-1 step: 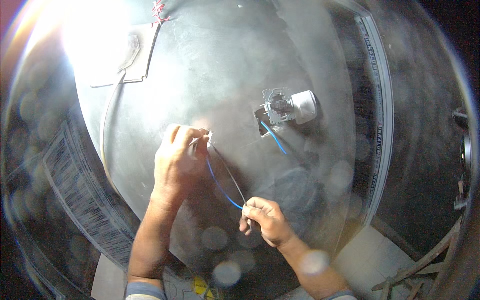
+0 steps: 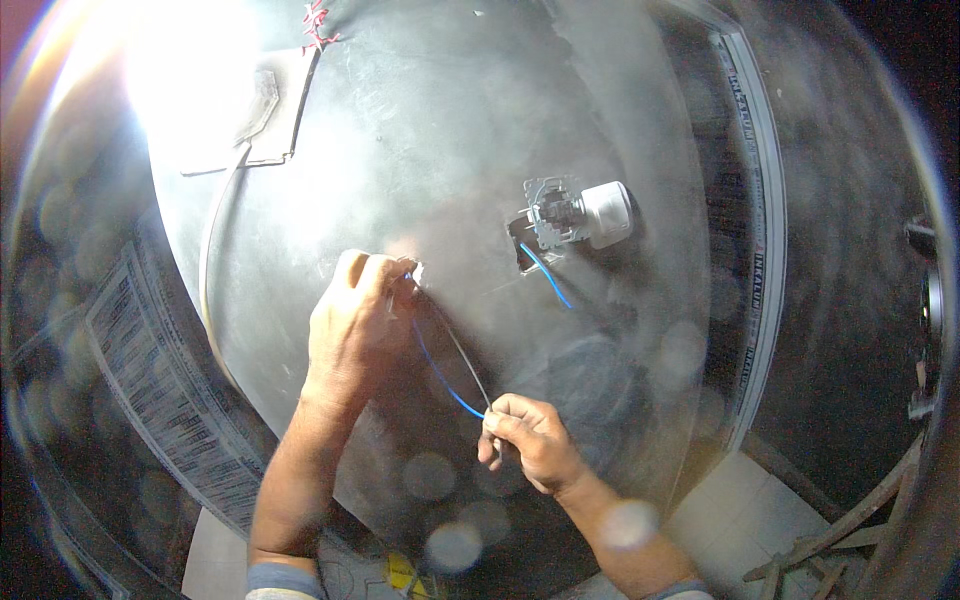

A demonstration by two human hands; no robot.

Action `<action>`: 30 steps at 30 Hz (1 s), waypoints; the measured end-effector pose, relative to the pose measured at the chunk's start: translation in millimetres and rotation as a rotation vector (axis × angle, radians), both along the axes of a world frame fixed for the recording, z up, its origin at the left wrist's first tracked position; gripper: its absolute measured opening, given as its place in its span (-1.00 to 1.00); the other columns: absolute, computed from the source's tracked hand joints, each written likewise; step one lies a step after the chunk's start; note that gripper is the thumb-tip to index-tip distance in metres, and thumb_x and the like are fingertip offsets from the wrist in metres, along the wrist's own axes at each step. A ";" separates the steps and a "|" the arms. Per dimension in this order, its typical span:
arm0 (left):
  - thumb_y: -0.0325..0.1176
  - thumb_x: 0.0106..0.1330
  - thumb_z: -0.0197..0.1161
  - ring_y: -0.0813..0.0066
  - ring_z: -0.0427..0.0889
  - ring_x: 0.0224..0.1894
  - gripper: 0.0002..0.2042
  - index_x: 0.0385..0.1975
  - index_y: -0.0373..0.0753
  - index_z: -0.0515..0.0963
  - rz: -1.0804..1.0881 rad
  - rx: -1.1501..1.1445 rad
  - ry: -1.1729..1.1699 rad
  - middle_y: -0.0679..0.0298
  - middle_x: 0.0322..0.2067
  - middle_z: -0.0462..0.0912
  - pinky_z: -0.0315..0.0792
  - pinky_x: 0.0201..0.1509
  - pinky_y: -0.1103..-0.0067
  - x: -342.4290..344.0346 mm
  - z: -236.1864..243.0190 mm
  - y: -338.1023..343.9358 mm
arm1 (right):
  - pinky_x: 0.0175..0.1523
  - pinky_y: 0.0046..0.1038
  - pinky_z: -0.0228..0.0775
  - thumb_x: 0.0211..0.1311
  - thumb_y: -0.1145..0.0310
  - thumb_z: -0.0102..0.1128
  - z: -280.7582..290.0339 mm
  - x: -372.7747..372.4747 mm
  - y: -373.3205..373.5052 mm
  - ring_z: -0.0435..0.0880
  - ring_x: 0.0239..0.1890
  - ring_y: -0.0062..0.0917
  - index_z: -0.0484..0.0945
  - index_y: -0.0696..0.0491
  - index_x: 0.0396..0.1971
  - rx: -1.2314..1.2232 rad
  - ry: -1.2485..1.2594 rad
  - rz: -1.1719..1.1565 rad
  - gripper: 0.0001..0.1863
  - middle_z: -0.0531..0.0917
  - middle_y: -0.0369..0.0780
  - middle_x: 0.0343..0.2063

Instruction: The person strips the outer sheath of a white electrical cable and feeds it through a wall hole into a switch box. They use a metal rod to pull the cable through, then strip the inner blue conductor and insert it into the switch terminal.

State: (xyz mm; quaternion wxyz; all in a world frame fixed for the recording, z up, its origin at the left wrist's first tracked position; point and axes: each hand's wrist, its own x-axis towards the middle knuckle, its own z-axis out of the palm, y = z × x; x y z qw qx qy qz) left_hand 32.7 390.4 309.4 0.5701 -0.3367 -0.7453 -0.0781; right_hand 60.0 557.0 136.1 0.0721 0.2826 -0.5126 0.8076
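My left hand (image 2: 350, 315) is raised to a small opening (image 2: 416, 272) in the grey wall, its fingers pinched together at the edge; what lies between them is hidden. From there a blue wire (image 2: 436, 371) and a grey wire (image 2: 464, 350) run down to the right. Their lower ends are pinched between the thumb and fingers of my right hand (image 2: 535, 438). Up and to the right, a socket frame with a white plug-like block (image 2: 607, 214) hangs beside a square wall box (image 2: 520, 245), from which another blue wire (image 2: 548, 275) sticks out.
A bright lamp with a flat panel (image 2: 285, 110) glares at upper left, its pale cable (image 2: 210, 270) hanging down the wall. Red wires (image 2: 316, 22) poke out above. A white frame strip (image 2: 765, 220) borders the right. Wooden pieces (image 2: 840, 540) and a yellow object (image 2: 405, 575) are low down.
My left fingertips have shifted slightly at the opening, and the left forearm has moved a little to the left. My right hand stays in place with the wires.
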 end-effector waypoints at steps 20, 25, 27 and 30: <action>-0.44 0.16 0.35 0.23 0.63 -0.53 -0.86 -0.50 -0.29 0.51 -0.275 -0.143 -0.560 0.14 -0.61 0.54 0.47 -0.46 0.41 87.5 -19.4 -11.7 | -0.37 -0.57 0.46 0.38 0.35 0.03 4.7 10.5 5.3 0.56 -0.50 -0.63 0.50 0.12 -0.43 0.012 -0.045 0.008 -0.80 0.61 -0.23 -0.55; -0.27 0.06 0.54 0.27 0.69 -0.43 -0.70 -0.29 -0.27 0.65 -0.415 -0.228 -0.941 0.14 -0.48 0.63 0.55 -0.35 0.47 138.1 -49.1 -35.7 | -0.34 -0.55 0.48 0.47 0.33 0.00 4.3 21.1 -10.0 0.59 -0.46 -0.61 0.47 0.11 -0.39 -0.017 0.038 0.089 -0.77 0.63 -0.21 -0.50; -0.33 0.13 0.47 0.33 0.70 -0.42 -0.73 -0.25 -0.36 0.64 -0.410 -0.057 -0.917 0.11 -0.45 0.66 0.54 -0.29 0.51 133.1 -59.7 -39.1 | -0.35 -0.53 0.46 0.48 0.33 -0.02 1.8 22.9 -14.6 0.59 -0.47 -0.60 0.47 0.12 -0.38 -0.105 0.025 0.129 -0.77 0.60 -0.23 -0.53; -0.39 0.29 0.30 0.51 0.63 -0.44 -0.79 -0.23 -0.44 0.63 -0.324 0.253 -0.877 0.12 -0.50 0.67 0.48 -0.33 0.59 100.5 -75.3 -32.7 | -0.41 -0.55 0.41 0.49 0.35 -0.02 -4.2 23.9 -18.3 0.53 -0.54 -0.64 0.49 0.15 -0.31 -0.091 -0.042 0.118 -0.79 0.53 -0.29 -0.58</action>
